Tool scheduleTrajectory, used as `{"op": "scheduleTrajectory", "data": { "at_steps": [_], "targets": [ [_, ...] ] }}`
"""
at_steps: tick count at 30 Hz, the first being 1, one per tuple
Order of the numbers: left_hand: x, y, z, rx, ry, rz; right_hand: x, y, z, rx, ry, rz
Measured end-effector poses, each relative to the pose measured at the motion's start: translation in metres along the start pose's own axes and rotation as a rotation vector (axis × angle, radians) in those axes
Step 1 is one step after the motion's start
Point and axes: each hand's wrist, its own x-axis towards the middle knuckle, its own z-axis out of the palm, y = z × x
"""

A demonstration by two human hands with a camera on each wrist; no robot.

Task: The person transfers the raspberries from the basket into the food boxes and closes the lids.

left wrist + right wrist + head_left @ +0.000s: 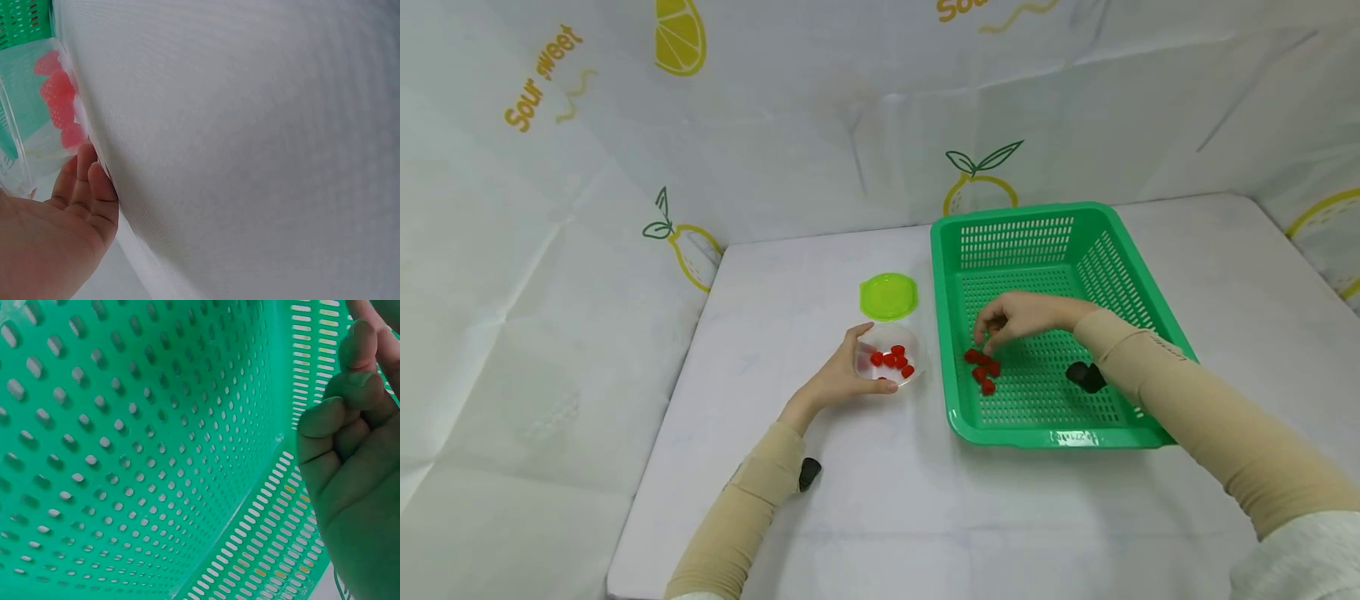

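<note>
My left hand (842, 373) grips a clear plastic container (867, 343), with the thumb on its near side and a finger on its far side. Several red raspberries (889, 360) lie in the container; they also show through its wall in the left wrist view. Inside the green basket (953, 400), my right hand (1018, 317) reaches down, thumb and forefinger tips right over a small group of raspberries (980, 374). No fruit shows between those fingers. In the right wrist view, the other fingers (322, 419) are bent toward the palm.
A bright green lid (888, 297) lies on the white table (850, 517) just behind the container. The basket's slotted walls rise around my right hand. Black wrist pieces (1086, 377) show at both forearms. A lemon-printed sheet (790, 133) hangs behind the table.
</note>
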Motion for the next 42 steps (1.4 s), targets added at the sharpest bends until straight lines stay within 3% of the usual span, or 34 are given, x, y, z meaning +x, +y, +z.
{"op": "scheduleTrajectory", "data": {
  "at_steps": [7, 12, 33, 42],
  "targets": [
    [0.000, 0.000, 0.000, -0.006, 0.004, 0.004, 0.001, 0.002, 0.003, -0.090, -0.084, 0.053],
    [0.000, 0.001, 0.000, -0.005, 0.005, 0.002, 0.001, 0.005, 0.005, -0.132, -0.099, 0.054],
    [0.000, 0.000, -0.001, -0.007, 0.004, 0.003, 0.001, 0.006, 0.013, -0.138, -0.154, 0.109],
    [0.000, 0.000, -0.001, -0.022, 0.001, 0.002, 0.000, 0.012, 0.013, -0.089, -0.173, 0.138]
  ]
}}
